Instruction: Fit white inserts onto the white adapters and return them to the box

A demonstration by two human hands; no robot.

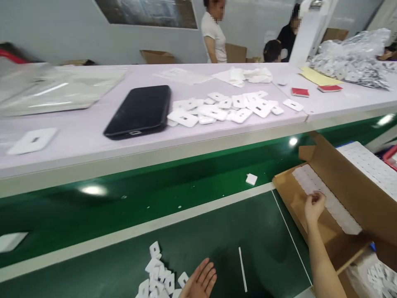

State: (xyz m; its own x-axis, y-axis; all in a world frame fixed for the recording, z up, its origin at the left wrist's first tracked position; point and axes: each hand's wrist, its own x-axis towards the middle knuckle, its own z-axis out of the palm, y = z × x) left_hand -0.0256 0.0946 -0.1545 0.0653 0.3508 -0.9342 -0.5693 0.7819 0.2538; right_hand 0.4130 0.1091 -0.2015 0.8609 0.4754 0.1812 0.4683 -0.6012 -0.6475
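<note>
My left hand (201, 282) is held palm up at the bottom of the view, fingers stretched out and nothing in it. Just to its left, a heap of small white plastic pieces (159, 273) with dark slots lies on the green work surface. My right hand (315, 205) reaches into an open cardboard box (287, 188) at the right. Its fingers are curled together in a pinch above a long row of translucent white pieces (325, 194). Whatever is between those fingers, if anything, is too small to tell. A thin white stick (242, 269) lies between the hands.
A raised pale shelf (198, 138) runs across, bearing a black tablet-like device (139, 109), many white slotted pieces (217, 108) and red packets (300, 92). One white square (251, 179) sits on the green strip. A bag of white pieces (376, 277) is at lower right. Other people stand behind.
</note>
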